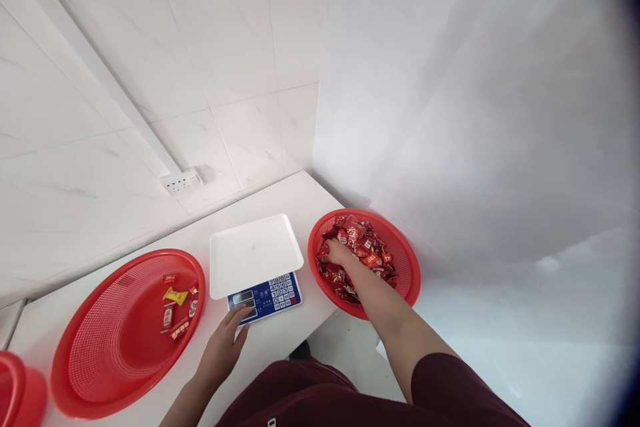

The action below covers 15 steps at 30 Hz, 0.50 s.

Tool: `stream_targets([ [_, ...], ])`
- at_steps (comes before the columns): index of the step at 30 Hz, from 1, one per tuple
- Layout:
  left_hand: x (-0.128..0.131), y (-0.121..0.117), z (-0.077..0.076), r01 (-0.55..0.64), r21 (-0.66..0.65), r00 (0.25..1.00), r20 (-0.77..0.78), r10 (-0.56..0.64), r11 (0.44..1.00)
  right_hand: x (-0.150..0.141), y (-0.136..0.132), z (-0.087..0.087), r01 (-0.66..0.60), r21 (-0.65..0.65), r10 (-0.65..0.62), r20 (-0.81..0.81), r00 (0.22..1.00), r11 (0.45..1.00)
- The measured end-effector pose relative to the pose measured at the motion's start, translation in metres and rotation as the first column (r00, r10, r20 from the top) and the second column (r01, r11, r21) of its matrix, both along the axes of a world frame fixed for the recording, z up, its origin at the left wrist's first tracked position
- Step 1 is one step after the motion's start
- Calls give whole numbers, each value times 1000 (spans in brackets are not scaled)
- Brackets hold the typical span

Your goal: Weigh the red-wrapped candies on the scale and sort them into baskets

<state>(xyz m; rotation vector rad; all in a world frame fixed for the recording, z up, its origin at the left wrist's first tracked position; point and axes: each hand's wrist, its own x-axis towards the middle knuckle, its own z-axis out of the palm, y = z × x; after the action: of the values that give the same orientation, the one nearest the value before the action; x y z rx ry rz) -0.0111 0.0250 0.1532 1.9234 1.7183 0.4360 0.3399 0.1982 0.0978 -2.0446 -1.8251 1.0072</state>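
My right hand [338, 252] reaches into the right red basket [413, 280], which holds a heap of red-wrapped candies [370, 257]. Its fingers curl down at the heap's left side and look closed on a red-wrapped candy [323, 251]; the fingertips are partly hidden. My left hand [231, 335] is open, fingers extended over the lower left of the scale's blue panel [267, 295], by its displays. It holds nothing. A bare white weighing tray [255, 252] sits on top of the scale, between the two baskets.
A larger red basket [100, 320] on the left holds several candies, including a yellow-wrapped one [175, 295]. Another red container [31, 390] shows at the lower left. All stand along the white table [300, 197]. A wall socket [181, 181] is behind, and a white sheet-like surface [450, 147] rises on the right.
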Motion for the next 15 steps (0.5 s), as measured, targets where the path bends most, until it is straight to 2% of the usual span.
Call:
stream_targets([
  [5, -2, -2, 1, -25, -21, 998, 57, 26, 999, 8, -21, 14, 138, 97, -130, -90, 987, 986],
  [7, 1, -1, 2, -32, -26, 993, 117, 35, 999, 11, -36, 26, 267, 110, -231, -264, 936, 957],
  [8, 4, 1, 3, -30, -35, 988, 152, 35, 999, 10, -43, 32, 347, 78, -289, -401, 869, 935],
  [10, 16, 6, 9, -12, -82, 971, 236, 31, 997, 2, -58, 46, 454, -72, -380, -672, 636, 888],
  [11, 24, 8, 14, 0, -123, 957, 288, 36, 992, -6, -65, 52, 456, -156, -401, -761, 510, 876],
  [12, 34, 11, 20, 12, -174, 936, 349, 50, 985, -16, -72, 58, 425, -220, -406, -813, 418, 878],
  [13, 45, 14, 26, 23, -234, 905, 418, 80, 972, -29, -79, 62, 377, -263, -401, -845, 354, 888],
  [15, 67, 18, 39, 46, -353, 798, 576, 179, 934, -58, -93, 68, 254, -305, -376, -873, 311, 918],
])
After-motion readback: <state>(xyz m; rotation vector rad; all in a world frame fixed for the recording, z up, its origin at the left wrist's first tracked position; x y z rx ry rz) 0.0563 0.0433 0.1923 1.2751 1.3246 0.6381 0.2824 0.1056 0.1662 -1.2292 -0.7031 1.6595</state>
